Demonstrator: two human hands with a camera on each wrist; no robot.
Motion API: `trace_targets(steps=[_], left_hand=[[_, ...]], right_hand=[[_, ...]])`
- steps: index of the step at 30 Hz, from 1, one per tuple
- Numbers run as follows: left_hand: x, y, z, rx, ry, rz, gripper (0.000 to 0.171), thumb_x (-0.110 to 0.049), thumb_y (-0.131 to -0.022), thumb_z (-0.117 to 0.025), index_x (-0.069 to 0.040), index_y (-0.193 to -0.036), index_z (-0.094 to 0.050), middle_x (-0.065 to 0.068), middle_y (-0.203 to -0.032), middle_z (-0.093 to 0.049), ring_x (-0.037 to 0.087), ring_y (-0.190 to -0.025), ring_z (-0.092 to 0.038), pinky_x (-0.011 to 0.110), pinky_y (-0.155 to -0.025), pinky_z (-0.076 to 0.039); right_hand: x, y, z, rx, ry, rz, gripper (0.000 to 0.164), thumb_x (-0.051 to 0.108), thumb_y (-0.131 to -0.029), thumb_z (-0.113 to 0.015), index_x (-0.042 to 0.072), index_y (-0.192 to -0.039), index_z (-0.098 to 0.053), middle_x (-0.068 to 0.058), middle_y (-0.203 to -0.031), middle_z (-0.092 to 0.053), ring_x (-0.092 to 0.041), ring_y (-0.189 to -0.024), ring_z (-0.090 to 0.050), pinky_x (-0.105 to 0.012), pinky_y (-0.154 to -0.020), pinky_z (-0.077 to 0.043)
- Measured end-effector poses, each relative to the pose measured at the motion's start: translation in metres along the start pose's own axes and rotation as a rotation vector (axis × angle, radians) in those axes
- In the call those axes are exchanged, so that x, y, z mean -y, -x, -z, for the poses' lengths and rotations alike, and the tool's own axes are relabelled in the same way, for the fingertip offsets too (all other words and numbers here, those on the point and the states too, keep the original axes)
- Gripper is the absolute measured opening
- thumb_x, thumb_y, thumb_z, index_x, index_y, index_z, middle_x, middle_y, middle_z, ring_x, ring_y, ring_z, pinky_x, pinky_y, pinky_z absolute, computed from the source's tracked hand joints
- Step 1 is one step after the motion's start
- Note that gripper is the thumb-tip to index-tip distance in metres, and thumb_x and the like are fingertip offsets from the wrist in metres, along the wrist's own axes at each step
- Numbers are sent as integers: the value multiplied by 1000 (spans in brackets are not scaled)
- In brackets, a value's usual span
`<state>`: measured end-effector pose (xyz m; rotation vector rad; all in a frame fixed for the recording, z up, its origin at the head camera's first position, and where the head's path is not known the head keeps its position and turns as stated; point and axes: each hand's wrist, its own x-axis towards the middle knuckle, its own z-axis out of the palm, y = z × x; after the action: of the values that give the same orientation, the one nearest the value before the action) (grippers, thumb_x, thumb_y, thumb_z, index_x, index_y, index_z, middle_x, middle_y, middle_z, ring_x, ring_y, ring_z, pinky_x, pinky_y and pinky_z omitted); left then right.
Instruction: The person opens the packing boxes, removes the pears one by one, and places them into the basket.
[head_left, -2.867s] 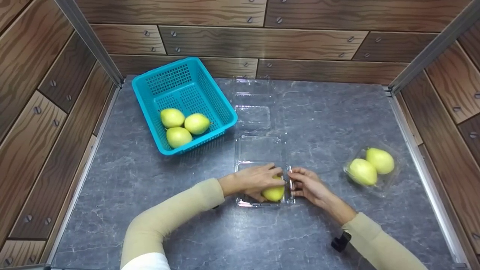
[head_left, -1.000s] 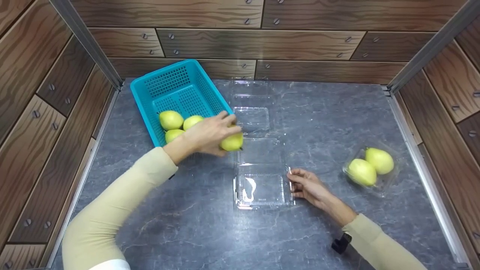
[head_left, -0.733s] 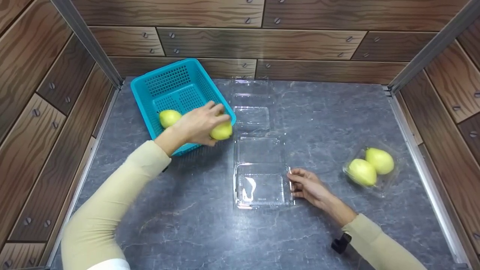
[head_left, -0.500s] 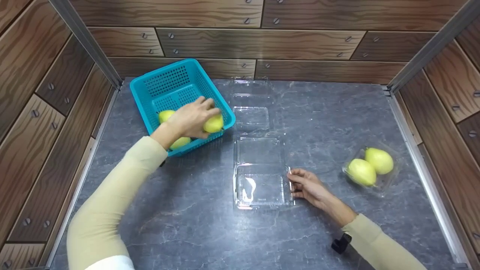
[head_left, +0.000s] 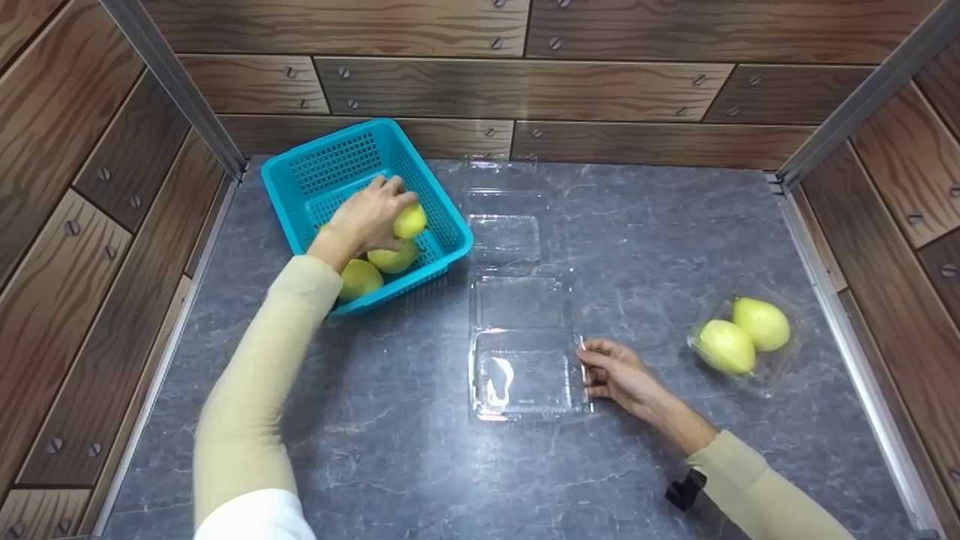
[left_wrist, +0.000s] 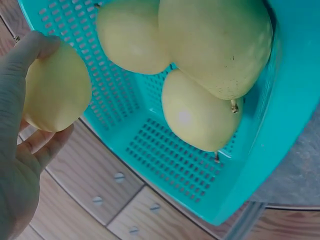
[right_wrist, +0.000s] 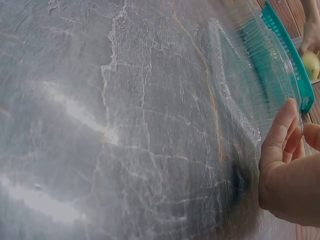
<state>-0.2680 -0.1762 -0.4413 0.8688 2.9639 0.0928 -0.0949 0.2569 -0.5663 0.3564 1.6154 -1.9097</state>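
My left hand (head_left: 366, 217) holds a yellow-green pear (head_left: 411, 222) over the inside of the teal plastic basket (head_left: 337, 159). In the left wrist view, thumb and fingers curl round that pear (left_wrist: 57, 90). Three other pears lie in the basket, such as a large one (left_wrist: 215, 45) in the left wrist view; my hand partly covers them in the head view. My right hand (head_left: 622, 381) pinches the right rim of an opened clear plastic clamshell (head_left: 525, 375), which has nothing in it. The right wrist view shows thumb and fingers at that thin edge (right_wrist: 292, 85).
Another clear clamshell (head_left: 504, 236) stands open behind the first one, right of the basket. At the right, a clear container (head_left: 766, 375) holds two pears (head_left: 726, 347). Wood-patterned walls (head_left: 525, 90) enclose the grey marbled table (head_left: 390, 450) at the back and sides.
My left hand took the pear out of the near clamshell and carried it left and back, over the basket. The right hand has stayed on the clamshell's rim.
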Motion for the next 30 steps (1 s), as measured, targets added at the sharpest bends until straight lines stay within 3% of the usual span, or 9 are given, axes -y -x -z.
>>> trace_targets(steps=[10,19,30], left_hand=[[18,-13,-10,36,22,125,76,-30,-85,-88,-10,-150,-54,22,-145,-51,41,-130,-51,55,-105,-58],[21,-25,-24,40,24,173,66,-26,-88,-83,-9,-145,-56,23,-142,-52,41,-127,-54,54,-101,-60],[23,-35,-29,62,37,202,61,-23,-92,-78,-9,-147,-54,24,-145,-51,44,-131,-52,57,-102,-60]], right_hand=[[0,0,-1,8,3,5,14,21,-101,-71,18,-102,-58,9,-85,-61,-7,-66,-62,-22,-60,-59],[-1,0,-1,-3,8,1,10,17,-102,-68,20,-99,-59,10,-84,-60,-7,-64,-62,-22,-60,-59],[0,1,-2,-21,15,-4,12,18,-101,-71,19,-101,-59,9,-85,-61,-8,-65,-62,-22,-61,-60]])
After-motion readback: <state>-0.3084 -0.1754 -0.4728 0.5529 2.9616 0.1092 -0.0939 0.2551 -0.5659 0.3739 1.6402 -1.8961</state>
